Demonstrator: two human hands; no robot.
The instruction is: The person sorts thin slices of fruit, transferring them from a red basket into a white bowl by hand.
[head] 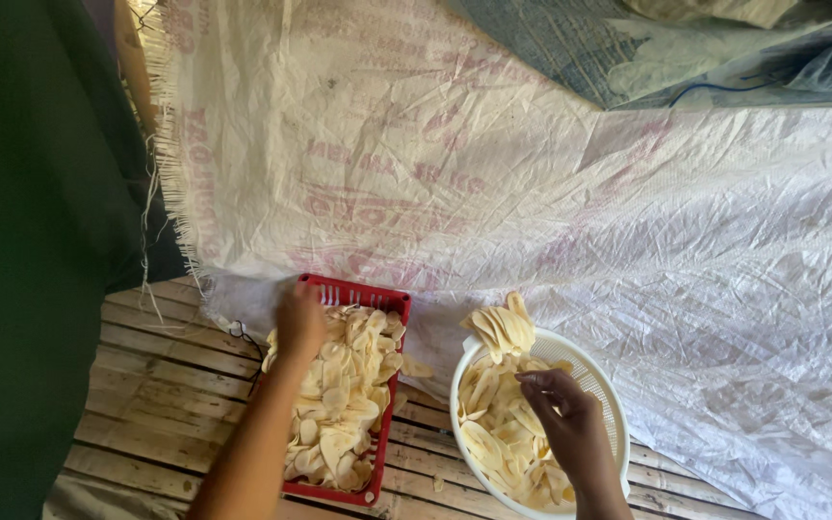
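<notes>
Two hands work among pale slices: the left hand rests curled on the heap in the red basket, while the right hand pinches slices inside the white round basket beside it.

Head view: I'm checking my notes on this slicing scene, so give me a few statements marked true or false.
1. The left hand is over a red rectangular basket of pale slices. True.
2. The right hand reaches into a blue bucket. False: it is in a round white basket of pale slices.
3. Both baskets rest on wooden slats. True.
4. A stack of slices sits at the white basket's far rim. True.
5. The woven sheet behind is black. False: it is whitish with faded pink print.
</notes>
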